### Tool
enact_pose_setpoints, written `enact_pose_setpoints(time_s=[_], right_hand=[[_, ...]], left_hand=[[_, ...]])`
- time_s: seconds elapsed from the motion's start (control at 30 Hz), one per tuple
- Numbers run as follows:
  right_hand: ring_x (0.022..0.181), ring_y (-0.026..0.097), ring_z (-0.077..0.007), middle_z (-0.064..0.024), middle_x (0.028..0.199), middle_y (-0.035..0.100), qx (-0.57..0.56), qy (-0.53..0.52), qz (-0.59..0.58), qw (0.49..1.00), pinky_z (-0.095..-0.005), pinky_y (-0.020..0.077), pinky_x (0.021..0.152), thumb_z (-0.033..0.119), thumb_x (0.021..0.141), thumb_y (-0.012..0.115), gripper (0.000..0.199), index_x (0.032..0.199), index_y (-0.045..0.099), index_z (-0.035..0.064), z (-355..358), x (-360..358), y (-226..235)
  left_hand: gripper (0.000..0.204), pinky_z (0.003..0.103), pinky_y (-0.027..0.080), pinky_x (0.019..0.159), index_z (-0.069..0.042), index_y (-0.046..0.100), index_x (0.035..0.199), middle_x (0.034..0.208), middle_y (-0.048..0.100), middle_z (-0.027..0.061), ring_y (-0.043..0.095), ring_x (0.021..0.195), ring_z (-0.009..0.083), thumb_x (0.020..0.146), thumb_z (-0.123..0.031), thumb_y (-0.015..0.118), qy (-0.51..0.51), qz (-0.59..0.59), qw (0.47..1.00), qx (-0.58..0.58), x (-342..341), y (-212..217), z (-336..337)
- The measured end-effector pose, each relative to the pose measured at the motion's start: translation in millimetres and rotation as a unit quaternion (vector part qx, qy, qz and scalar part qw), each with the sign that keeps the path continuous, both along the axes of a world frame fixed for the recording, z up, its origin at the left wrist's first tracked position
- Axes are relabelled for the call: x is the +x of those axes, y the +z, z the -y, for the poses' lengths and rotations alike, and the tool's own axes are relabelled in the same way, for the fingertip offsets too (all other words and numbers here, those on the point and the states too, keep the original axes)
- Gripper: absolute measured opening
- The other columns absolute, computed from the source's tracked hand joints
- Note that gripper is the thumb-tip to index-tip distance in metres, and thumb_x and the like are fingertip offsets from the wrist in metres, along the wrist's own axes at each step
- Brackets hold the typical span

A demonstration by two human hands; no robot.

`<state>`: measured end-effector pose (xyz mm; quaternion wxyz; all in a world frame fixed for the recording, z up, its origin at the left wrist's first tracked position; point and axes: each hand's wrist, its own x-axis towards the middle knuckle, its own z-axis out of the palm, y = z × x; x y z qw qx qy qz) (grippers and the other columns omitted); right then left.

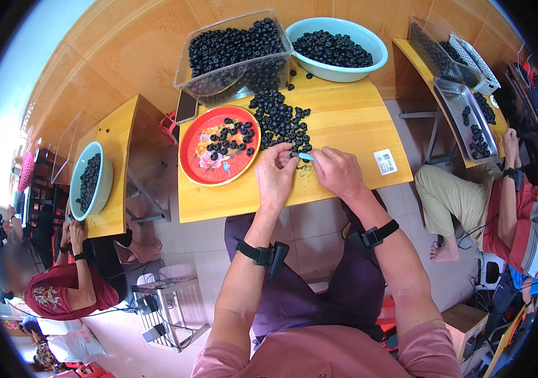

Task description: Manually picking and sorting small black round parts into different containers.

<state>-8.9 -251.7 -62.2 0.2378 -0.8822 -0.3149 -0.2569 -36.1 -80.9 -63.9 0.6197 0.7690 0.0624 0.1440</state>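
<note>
- The left hand (275, 173) rests on the wooden counter (344, 120), fingers curled narrow, its fingertips pinching a small black ring (293, 154) at the near edge of the loose pile.
- The right hand (339, 171) lies just beside it at 3 o'clock, closed on a slim light-blue tool (306, 157) whose tip points toward 9 o'clock and meets the ring held by the left hand.
- The loose pile of black rings (278, 120) spreads on the counter at 12 o'clock from both hands, its nearest pieces touching the left fingertips.
- A red round tray (190, 148) with a flower pattern sits at 10 o'clock from the left hand, holding a scatter of the same black rings.
- A clear plastic bin (187, 63) heaped with rings stands farther off at 12 o'clock, behind the pile.
- A pale teal bowl (379, 57) full of rings stands at 1 o'clock from the right hand, just beside the bin.
- A small white label (385, 161) lies on the counter at 3 o'clock from the right hand, near it but apart.
- Both wrists carry black straps.
- Other people sit at neighbouring counters at 3 o'clock and 8 o'clock, well apart.
</note>
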Motion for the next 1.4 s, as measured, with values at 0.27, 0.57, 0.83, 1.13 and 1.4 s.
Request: enact_pose_setpoints(time_s=[0.27, 0.57, 0.83, 1.13, 1.4], right_hand=[[0.067, 0.067, -0.0281, -0.0098, 0.073, 0.06, 0.0, 0.005, 0.007, 1.0, -0.0411, 0.0541, 0.056, 0.012, 0.091, 0.065, 0.007, 0.093, 0.065, 0.0054, -0.9, 0.9, -0.5], [0.069, 0.068, -0.0285, -0.0092, 0.076, 0.063, -0.025, -0.049, -0.033, 0.998, -0.0424, 0.0551, 0.058, 0.013, 0.091, 0.063, 0.007, 0.093, 0.065, 0.0065, -0.2, 2.6, -0.3], [0.07, 0.069, -0.0292, -0.0091, 0.077, 0.064, -0.021, -0.054, -0.019, 0.998, -0.043, 0.056, 0.06, 0.015, 0.091, 0.064, 0.008, 0.093, 0.065, 0.0071, -0.6, 4.2, -5.3], [0.07, 0.069, -0.0291, -0.0089, 0.075, 0.062, -0.018, -0.077, -0.024, 0.997, -0.0439, 0.0558, 0.059, 0.015, 0.091, 0.065, 0.008, 0.092, 0.064, 0.0073, -1.6, 4.8, -5.9], [0.071, 0.069, -0.0299, -0.0094, 0.076, 0.063, -0.011, -0.072, -0.03, 0.997, -0.0445, 0.0554, 0.059, 0.015, 0.092, 0.064, 0.008, 0.09, 0.063, 0.0069, -1.4, 5.2, -5.5]], left_hand=[[0.024, 0.024, 0.055, 0.073, 0.001, 0.065, 0.108, 0.089, 0.07, 0.0043, 0.065, 0.078, 0.0081, 0.087, 0.004, 0.075, -0.021, 0.036, 0.996, -0.073, 1.5, -9.3, -4.0], [0.025, 0.021, 0.053, 0.074, 0.001, 0.062, 0.108, 0.092, 0.067, 0.003, 0.064, 0.081, 0.0067, 0.087, 0.007, 0.075, -0.031, 0.048, 0.989, -0.137, -1.0, -18.5, -12.8], [0.027, 0.02, 0.053, 0.075, 0.002, 0.066, 0.113, 0.095, 0.067, 0.0028, 0.063, 0.08, 0.006, 0.088, 0.005, 0.076, -0.024, 0.044, 0.977, -0.208, -4.8, -9.1, -10.0], [0.02, 0.029, 0.051, 0.067, -0.004, 0.075, 0.102, 0.084, 0.064, 0.0061, 0.061, 0.072, 0.0149, 0.083, 0.0, 0.078, 0.073, 0.158, 0.976, 0.134, -9.2, 3.8, -43.6], [0.016, 0.03, 0.055, 0.066, 0.0, 0.075, 0.102, 0.087, 0.067, 0.0086, 0.067, 0.071, 0.0156, 0.086, -0.004, 0.078, 0.149, 0.116, 0.965, 0.184, 14.7, 35.3, -98.6]])
